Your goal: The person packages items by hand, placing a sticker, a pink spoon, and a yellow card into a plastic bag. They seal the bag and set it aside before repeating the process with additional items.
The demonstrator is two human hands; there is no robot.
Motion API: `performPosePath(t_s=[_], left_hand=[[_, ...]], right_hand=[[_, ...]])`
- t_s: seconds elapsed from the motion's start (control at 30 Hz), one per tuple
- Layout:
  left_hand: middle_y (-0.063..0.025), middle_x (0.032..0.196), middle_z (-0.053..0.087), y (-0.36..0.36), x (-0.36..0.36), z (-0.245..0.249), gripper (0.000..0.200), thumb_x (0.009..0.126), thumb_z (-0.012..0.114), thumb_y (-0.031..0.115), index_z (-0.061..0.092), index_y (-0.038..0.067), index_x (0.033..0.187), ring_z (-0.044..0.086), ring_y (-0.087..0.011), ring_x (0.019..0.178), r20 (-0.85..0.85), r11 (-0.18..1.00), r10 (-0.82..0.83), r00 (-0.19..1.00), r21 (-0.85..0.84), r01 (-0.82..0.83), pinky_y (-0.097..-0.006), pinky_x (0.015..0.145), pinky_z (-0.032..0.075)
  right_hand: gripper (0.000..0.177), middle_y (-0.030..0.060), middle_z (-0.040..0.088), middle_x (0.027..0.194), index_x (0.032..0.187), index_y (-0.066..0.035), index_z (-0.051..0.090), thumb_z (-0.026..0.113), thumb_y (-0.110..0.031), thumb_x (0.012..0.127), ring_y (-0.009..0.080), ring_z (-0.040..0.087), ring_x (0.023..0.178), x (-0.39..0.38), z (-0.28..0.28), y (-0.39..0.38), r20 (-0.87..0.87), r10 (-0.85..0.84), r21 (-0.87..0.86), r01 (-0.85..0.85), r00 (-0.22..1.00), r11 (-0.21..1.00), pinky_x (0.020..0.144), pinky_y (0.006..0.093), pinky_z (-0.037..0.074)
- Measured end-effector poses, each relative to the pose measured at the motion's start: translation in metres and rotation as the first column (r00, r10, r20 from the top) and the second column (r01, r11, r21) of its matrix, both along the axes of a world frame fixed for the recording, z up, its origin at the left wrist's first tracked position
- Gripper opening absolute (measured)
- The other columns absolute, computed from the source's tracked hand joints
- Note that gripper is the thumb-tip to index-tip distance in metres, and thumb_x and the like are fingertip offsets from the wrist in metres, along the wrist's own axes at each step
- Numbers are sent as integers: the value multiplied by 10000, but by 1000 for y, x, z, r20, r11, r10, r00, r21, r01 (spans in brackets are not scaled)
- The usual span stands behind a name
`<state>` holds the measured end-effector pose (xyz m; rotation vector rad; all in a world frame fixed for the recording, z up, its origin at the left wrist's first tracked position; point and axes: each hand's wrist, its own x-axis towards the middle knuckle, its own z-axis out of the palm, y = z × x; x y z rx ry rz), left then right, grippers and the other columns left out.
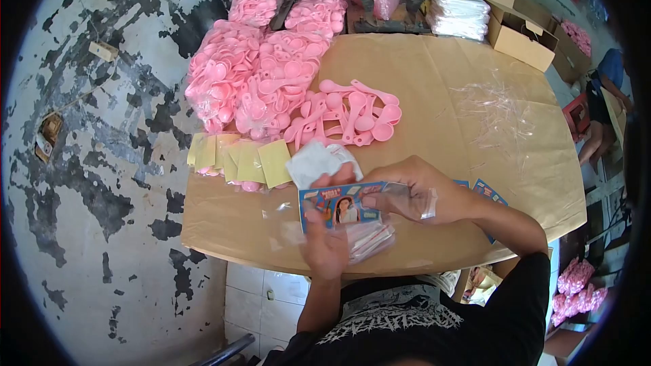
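Observation:
A blue printed card (332,211) with a small portrait on it is held between both hands, close over the near edge of the table. My left hand (325,247) grips its left side, thumb across the front. At the card's right end, my right hand (434,193) pinches it together with a clear plastic sleeve (426,205). Beneath the hands lies a stack of clear plastic bags (369,238). White packets (312,165) rest just behind the left fingers. Loose pink spoons (356,112) are piled beyond them. More blue cards (489,192) are partly hidden under the right forearm.
Bulging clear bags of pink spoons (224,71) fill the back left of the brown-covered table (420,95). Yellow cards (249,163) lie in a row at left. Plastic strips (498,112) are scattered right; an open cardboard box (522,37) stands behind. Another person (600,95) is at far right.

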<state>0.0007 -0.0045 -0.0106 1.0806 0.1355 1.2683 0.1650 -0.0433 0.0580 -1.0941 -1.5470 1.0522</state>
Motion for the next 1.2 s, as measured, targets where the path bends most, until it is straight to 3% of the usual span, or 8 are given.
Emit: performPosePath(t_s=[0.1,0.23,0.33,0.43,0.63,0.73,0.9,1.2], left_hand=[[-248,1318,498,-9,1,6,465,918,601,265,443,48,1298,422,-361,1290,-57,995,-58,997,80,62,-487,1067,338],[-160,1233,579,18,-13,-17,362,842,669,221,500,108,1141,421,-399,1274,53,905,-187,981,399,151,-553,1058,314],[-136,1246,580,32,-35,-23,407,803,702,263,501,99,1116,472,-411,1226,235,976,-116,965,209,66,-580,1039,324],[-161,1274,558,39,-48,-18,462,799,699,244,501,98,1190,452,-407,1254,112,978,168,979,105,-180,-555,1048,326],[-195,1337,501,42,-49,-19,525,814,682,217,464,90,1275,454,-411,1252,24,992,121,992,-27,-120,-537,1058,333],[-188,1366,473,42,-51,-21,505,843,640,187,452,97,1303,439,-416,1263,65,992,108,992,-66,-104,-539,1062,336],[-153,1449,379,42,-51,-23,536,891,612,221,408,111,1374,381,-423,1303,185,976,95,978,-211,-55,-556,1098,287],[-140,1419,416,27,-31,-20,522,862,655,200,445,163,1339,365,-401,1320,322,985,16,947,-166,40,-529,1080,320]], right_hand=[[131,31,641,751,849,0,618,705,-97,843,82,528,646,-10,-20,3,-24,56,123,-52,998,991,600,272,451],[116,63,676,815,903,15,634,634,-93,861,98,564,683,8,-3,10,387,342,-65,-344,856,937,636,258,466],[90,76,667,818,878,-21,656,622,-89,832,163,627,751,33,-12,40,364,-43,38,31,930,999,659,265,471],[203,151,667,857,930,-12,669,583,-191,885,263,639,810,94,-31,106,531,-504,299,406,682,864,706,346,491],[339,211,664,872,986,3,666,581,-310,887,352,633,845,119,-63,145,865,-281,156,309,416,938,762,454,479],[289,187,643,774,974,2,668,594,-263,887,302,629,744,117,-51,134,870,-411,367,197,273,909,693,409,482],[164,88,618,727,933,23,648,616,-133,892,136,555,669,77,-10,86,450,-503,319,394,738,862,620,266,439],[51,51,649,808,863,2,628,646,-44,876,95,599,697,5,27,-6,87,-219,392,168,972,904,613,234,456]])
